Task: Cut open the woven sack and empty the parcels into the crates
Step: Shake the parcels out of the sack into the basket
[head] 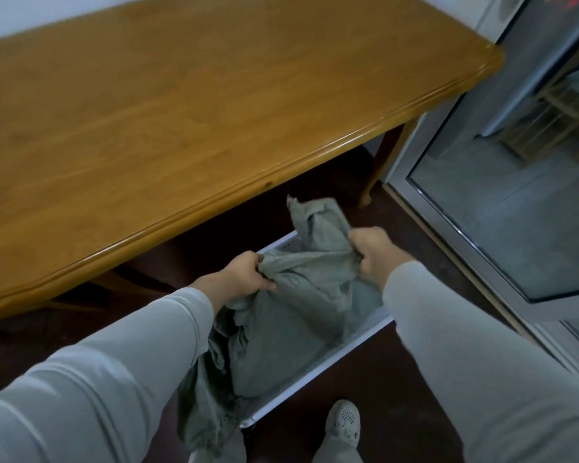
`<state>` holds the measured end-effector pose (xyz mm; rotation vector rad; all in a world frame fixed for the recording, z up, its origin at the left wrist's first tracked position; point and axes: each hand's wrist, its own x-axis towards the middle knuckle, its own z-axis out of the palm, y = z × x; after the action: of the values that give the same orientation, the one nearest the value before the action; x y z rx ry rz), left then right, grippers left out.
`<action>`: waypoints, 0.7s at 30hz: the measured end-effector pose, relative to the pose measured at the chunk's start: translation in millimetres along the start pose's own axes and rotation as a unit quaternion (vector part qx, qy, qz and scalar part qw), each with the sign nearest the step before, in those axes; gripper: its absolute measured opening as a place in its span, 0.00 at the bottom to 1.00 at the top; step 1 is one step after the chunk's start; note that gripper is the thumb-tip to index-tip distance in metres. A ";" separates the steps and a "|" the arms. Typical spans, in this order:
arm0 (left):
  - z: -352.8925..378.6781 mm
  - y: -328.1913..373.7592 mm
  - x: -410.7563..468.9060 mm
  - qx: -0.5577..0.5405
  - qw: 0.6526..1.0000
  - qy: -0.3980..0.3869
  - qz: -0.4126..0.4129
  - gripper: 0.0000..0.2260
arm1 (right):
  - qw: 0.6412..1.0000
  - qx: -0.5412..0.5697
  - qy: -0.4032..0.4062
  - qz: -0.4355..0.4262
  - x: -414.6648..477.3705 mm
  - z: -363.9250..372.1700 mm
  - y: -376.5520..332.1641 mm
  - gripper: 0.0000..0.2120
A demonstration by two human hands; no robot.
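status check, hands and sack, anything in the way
Left hand and right hand both grip the grey-green woven sack. Sack slumps in the white crate; no parcels visible. Brown wooden table edge close, nothing blocking.

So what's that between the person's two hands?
In the head view, only the woven sack: the left hand and the right hand each grip a bunch of it. Its cloth stretches between the hands, above the white crate.

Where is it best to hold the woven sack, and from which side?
Grip the bunched upper fabric of the woven sack at two spread points, from above, as the left hand and right hand do: the cloth is limp, and its bulk sags into the crate.
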<state>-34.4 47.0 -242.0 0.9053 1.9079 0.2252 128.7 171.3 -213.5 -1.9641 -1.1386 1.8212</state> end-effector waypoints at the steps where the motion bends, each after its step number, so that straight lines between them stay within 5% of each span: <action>1: -1.0 2.0 -0.7 0.000 1.000 0.016 0.001 0.18 | 1.000 0.005 0.025 -0.013 -1.5 -8.1 -13.3 0.09; 5: -7.8 21.5 -7.6 0.014 0.998 0.029 0.050 0.31 | 0.997 0.052 0.050 -0.007 -19.4 -32.0 -49.4 0.12; 11: -17.9 57.5 -25.3 -0.053 0.991 -0.008 0.120 0.64 | 0.964 0.260 -0.061 -0.002 -75.7 -42.6 -92.6 0.14; 13: -15.6 68.6 -32.9 -0.021 0.992 0.019 0.124 0.57 | 0.954 0.286 -0.093 0.000 -95.8 -40.1 -102.2 0.15; 16: -12.2 85.1 -40.2 -0.142 0.977 0.134 0.086 0.23 | 0.939 0.325 -0.108 -0.006 -114.7 -44.5 -113.1 0.16; 21: -22.7 102.0 -57.8 -0.383 0.916 0.118 0.024 0.14 | 0.912 0.372 -0.149 -0.083 -95.2 -74.3 -95.4 0.22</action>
<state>11.5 84.9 -138.4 0.3936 1.7741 1.0686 168.3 196.5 -66.9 -1.1512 -0.5081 2.0786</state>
